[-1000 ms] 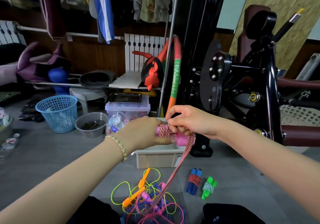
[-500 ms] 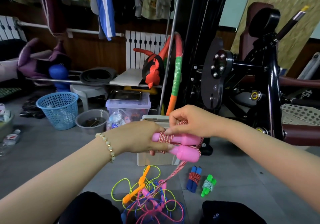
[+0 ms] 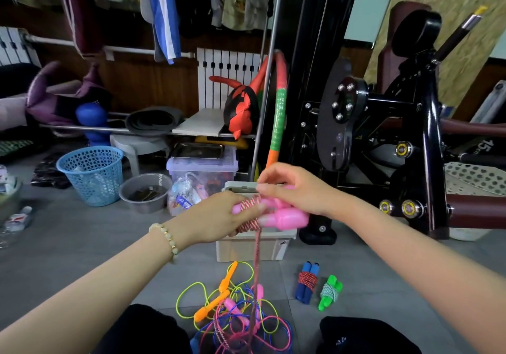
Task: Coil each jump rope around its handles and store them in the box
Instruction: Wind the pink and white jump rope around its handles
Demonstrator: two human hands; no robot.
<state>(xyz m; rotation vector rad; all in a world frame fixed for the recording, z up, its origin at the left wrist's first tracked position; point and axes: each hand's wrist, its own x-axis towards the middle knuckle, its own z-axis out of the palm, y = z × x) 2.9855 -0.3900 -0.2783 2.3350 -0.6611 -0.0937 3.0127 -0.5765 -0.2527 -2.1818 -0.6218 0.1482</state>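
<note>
Clearly the winding step is in hand. Left of centre, the left hand (image 3: 216, 216) grips a pair of glossy pink plastic handles (image 3: 284, 218), held side by side above the pale beige plastic box (image 3: 246, 249). A few turns of red-and-white braided rope (image 3: 247, 225) are wrapped round them. From that coil the free length drops straight to the tangled pile of yellow, blue and pink ropes (image 3: 235, 312) on the floor in front of the box. The right hand (image 3: 298, 192) arches over the handles' thick ends, thumb and forefinger drawn together above the coil. Blur hides whether they pinch a strand, so I cannot tell. Further right on the floor lie a blue-handled wound bundle (image 3: 306, 284) and a green-handled wound bundle (image 3: 330, 292), neither boxed yet. Next, I judge, the right hand must catch the hanging length and carry it round the handles, keeping tension so the turns do not slip.
</note>
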